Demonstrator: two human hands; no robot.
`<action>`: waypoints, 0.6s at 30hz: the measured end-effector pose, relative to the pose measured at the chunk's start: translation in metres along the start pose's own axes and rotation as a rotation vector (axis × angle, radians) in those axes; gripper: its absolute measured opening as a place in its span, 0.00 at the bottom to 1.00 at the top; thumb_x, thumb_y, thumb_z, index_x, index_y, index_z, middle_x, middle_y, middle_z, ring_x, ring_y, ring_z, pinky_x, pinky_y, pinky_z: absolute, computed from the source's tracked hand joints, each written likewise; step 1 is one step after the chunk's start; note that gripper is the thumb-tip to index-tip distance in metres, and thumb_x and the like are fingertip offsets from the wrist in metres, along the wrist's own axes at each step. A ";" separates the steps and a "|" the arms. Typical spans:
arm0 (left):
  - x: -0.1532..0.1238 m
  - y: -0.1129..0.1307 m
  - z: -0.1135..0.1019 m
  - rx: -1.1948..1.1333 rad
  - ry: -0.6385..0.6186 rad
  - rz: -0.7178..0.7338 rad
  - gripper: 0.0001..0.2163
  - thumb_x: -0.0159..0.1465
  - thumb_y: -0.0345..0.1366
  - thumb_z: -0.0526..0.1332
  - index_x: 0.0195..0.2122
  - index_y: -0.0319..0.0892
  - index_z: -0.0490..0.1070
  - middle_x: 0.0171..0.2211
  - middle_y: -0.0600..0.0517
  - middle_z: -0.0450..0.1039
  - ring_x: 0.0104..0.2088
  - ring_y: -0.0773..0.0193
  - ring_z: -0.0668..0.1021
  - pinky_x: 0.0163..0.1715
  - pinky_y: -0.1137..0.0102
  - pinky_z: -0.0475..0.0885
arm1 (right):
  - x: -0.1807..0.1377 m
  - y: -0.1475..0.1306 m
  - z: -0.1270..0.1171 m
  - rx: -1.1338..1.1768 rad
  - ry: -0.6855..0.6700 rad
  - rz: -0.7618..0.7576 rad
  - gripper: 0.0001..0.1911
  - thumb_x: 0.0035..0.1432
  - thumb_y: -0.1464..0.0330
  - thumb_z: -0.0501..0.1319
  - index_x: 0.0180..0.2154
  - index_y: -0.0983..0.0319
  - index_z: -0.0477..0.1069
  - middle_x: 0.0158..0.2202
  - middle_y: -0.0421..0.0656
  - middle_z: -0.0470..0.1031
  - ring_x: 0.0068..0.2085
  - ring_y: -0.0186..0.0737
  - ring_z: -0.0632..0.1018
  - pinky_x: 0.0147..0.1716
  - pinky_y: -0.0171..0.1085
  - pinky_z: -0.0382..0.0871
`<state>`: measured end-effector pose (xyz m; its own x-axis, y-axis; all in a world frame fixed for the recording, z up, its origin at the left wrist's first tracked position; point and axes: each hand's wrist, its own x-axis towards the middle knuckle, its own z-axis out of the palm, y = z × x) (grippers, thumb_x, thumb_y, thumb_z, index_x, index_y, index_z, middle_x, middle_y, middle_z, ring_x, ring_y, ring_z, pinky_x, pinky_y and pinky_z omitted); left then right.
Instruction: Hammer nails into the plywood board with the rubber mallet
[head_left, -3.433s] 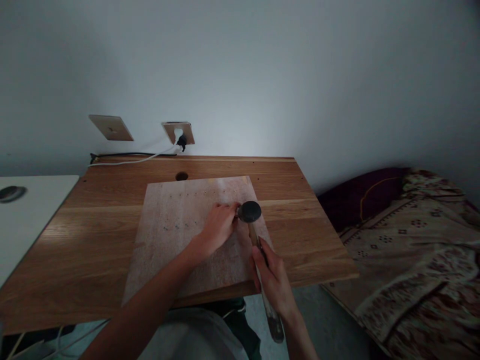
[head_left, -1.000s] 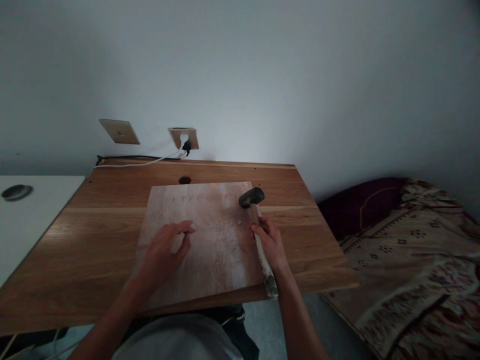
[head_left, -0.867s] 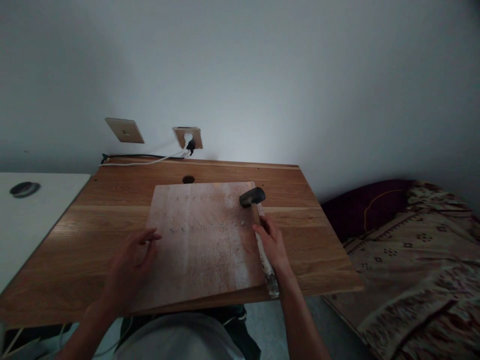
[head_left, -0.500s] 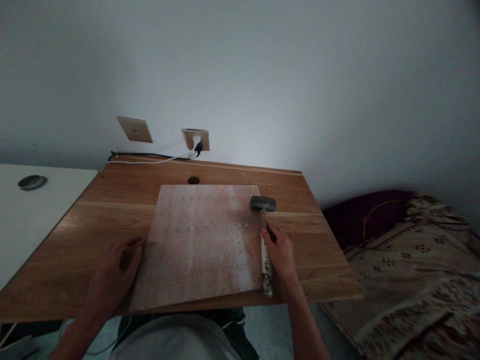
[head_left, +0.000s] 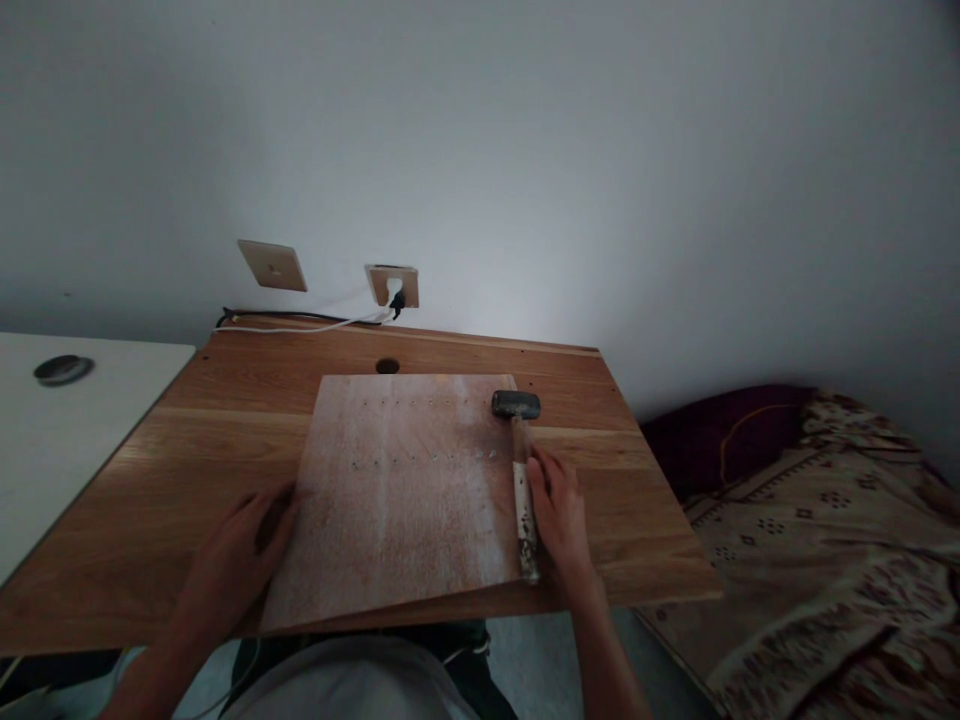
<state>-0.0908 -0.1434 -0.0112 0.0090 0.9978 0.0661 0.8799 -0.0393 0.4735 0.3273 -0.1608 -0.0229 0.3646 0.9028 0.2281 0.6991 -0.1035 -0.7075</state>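
Note:
A flat wooden board (head_left: 390, 530), with two rows of small marks or nail heads across it, lies on the wooden desk. The hammer (head_left: 523, 490) rests along its right edge, its dark head (head_left: 516, 404) pointing away from me and its worn, pale-painted handle toward me. My right hand (head_left: 559, 505) is just right of the handle, thumb against or close to it, fingers apart and loosely bent, not wrapped round it. At the board's left edge my left hand (head_left: 244, 545) has its fingertips touching or nearly touching the wood, with a gap between thumb and fingers.
The wooden desk (head_left: 637, 510) stands against a white wall (head_left: 525, 180). Cables run along its back to a plugged wall socket (head_left: 405, 285); a cable hole (head_left: 387, 366) lies behind the board. A white table (head_left: 90, 440) adjoins at left, a patterned bedspread (head_left: 810, 530) at right.
The hammer has shifted slightly left onto the board's edge, and my right hand has let go of its handle. My left hand has moved right, up to the board's left edge.

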 end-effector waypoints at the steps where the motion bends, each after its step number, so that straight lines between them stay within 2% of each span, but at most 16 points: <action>1: 0.001 0.001 0.000 0.014 -0.007 0.026 0.21 0.69 0.51 0.52 0.52 0.46 0.77 0.48 0.46 0.82 0.46 0.48 0.83 0.50 0.56 0.78 | -0.006 0.003 -0.006 -0.014 0.011 0.002 0.29 0.73 0.51 0.50 0.56 0.63 0.78 0.55 0.57 0.79 0.57 0.56 0.77 0.60 0.55 0.68; 5: 0.009 0.008 0.004 0.052 -0.030 0.144 0.22 0.71 0.51 0.51 0.53 0.44 0.76 0.49 0.45 0.82 0.49 0.48 0.82 0.53 0.54 0.77 | -0.028 0.022 -0.026 -0.069 -0.020 -0.003 0.29 0.75 0.52 0.47 0.60 0.64 0.75 0.58 0.56 0.78 0.60 0.55 0.76 0.63 0.57 0.65; 8: 0.020 0.021 0.015 0.073 -0.029 0.252 0.22 0.71 0.49 0.51 0.54 0.42 0.76 0.48 0.43 0.82 0.50 0.47 0.82 0.54 0.53 0.76 | -0.035 0.039 -0.039 -0.128 -0.008 0.001 0.31 0.75 0.51 0.46 0.61 0.63 0.74 0.60 0.55 0.77 0.62 0.55 0.74 0.64 0.58 0.64; 12: 0.031 0.049 0.035 0.097 -0.049 0.415 0.20 0.72 0.46 0.51 0.54 0.41 0.76 0.43 0.43 0.83 0.47 0.46 0.82 0.53 0.51 0.75 | -0.034 0.061 -0.060 -0.195 0.027 0.053 0.35 0.73 0.48 0.44 0.59 0.66 0.75 0.58 0.58 0.78 0.61 0.59 0.76 0.62 0.59 0.67; 18: 0.038 0.091 0.066 0.080 -0.107 0.573 0.18 0.74 0.41 0.52 0.56 0.39 0.74 0.47 0.41 0.83 0.50 0.45 0.81 0.52 0.51 0.75 | -0.029 0.094 -0.096 -0.206 0.051 0.208 0.35 0.71 0.48 0.46 0.60 0.64 0.74 0.59 0.57 0.78 0.61 0.57 0.77 0.63 0.55 0.68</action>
<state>0.0206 -0.1058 -0.0239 0.5384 0.8184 0.2008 0.7536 -0.5742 0.3201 0.4414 -0.2363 -0.0318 0.5403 0.8315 0.1294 0.7142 -0.3719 -0.5930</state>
